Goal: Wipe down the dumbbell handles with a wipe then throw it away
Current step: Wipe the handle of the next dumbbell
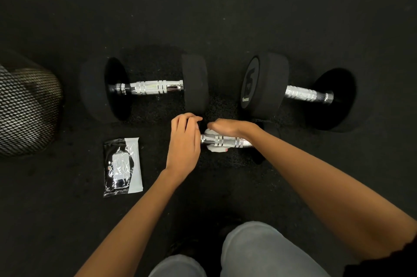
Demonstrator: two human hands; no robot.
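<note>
Wiping nearest dumbbell handle [228, 141]: right hand [228, 126] wrapping wipe [211, 133] around it, left hand [184, 141] gripping its 9 o'clock weight; next, likely stroking toward 3 o'clock.

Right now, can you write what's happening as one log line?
step: wiping near dumbbell handle | right hand: holds white wipe on handle | left hand: steadies dumbbell end | wipes pack: on floor
</note>
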